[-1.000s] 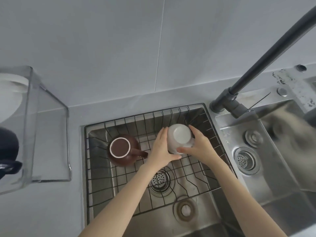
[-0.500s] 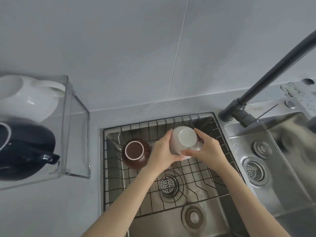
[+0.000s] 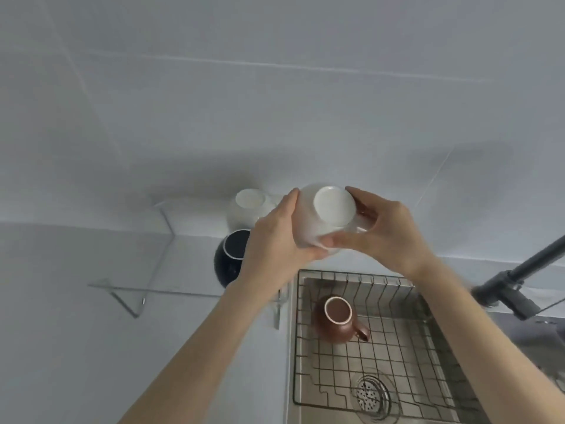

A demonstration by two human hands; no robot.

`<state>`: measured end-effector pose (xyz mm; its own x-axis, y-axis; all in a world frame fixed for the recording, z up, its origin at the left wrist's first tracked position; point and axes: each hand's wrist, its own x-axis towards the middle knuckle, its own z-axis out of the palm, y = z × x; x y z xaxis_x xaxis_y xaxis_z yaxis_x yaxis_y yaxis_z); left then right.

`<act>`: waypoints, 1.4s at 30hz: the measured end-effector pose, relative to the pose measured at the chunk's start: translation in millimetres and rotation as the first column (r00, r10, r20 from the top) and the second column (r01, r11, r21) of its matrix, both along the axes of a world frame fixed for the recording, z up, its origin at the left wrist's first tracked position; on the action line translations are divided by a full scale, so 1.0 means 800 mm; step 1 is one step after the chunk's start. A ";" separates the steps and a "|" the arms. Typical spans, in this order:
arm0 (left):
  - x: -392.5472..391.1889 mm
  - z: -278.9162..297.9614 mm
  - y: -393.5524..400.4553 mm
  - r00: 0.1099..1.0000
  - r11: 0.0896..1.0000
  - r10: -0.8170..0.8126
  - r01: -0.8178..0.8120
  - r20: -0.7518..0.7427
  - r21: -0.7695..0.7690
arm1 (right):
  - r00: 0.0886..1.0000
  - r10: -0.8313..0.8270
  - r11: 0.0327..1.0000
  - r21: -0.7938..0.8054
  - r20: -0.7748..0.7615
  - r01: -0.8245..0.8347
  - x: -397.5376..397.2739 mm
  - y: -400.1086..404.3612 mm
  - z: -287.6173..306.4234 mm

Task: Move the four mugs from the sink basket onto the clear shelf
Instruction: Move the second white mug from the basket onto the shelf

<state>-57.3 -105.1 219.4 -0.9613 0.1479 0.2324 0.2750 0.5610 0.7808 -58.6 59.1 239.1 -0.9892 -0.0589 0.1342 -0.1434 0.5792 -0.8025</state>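
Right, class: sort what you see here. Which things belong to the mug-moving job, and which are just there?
Job:
white mug held upside down in the left hand and right hand
brown mug in the sink basket
white mug on shelf
dark mug
clear shelf

Just there:
tap
drain strainer

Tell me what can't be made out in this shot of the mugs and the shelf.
All in the head view:
- White mug held in both hands: handle and mouth hidden by the left hand and right hand.
- Black mug on the clear shelf: its right side hidden by the left wrist.
- Second white mug: washed out and blurred against the wall.
- Faucet: spout cut off by the right edge.
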 end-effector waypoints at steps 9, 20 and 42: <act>-0.032 0.002 -0.182 0.974 0.972 0.228 -0.228 -0.005 0.058 | 0.976 0.216 0.974 0.073 -0.021 -0.213 -0.073 -0.194 0.012; -0.109 -0.079 -0.281 0.952 0.956 0.281 -0.288 0.121 0.047 | 0.960 0.223 0.973 0.028 0.167 -0.230 -0.160 -0.300 -0.072; -0.131 -0.114 -0.291 0.947 0.949 0.267 -0.291 0.176 0.122 | 0.911 0.344 0.923 0.095 0.226 -0.372 -0.198 -0.317 -0.088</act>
<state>-162.3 -337.7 128.0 -0.9849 -0.1556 0.0758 -0.0074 0.4755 0.8797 -217.3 -194.5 168.8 -0.9032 -0.4177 -0.0988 -0.2052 0.6223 -0.7554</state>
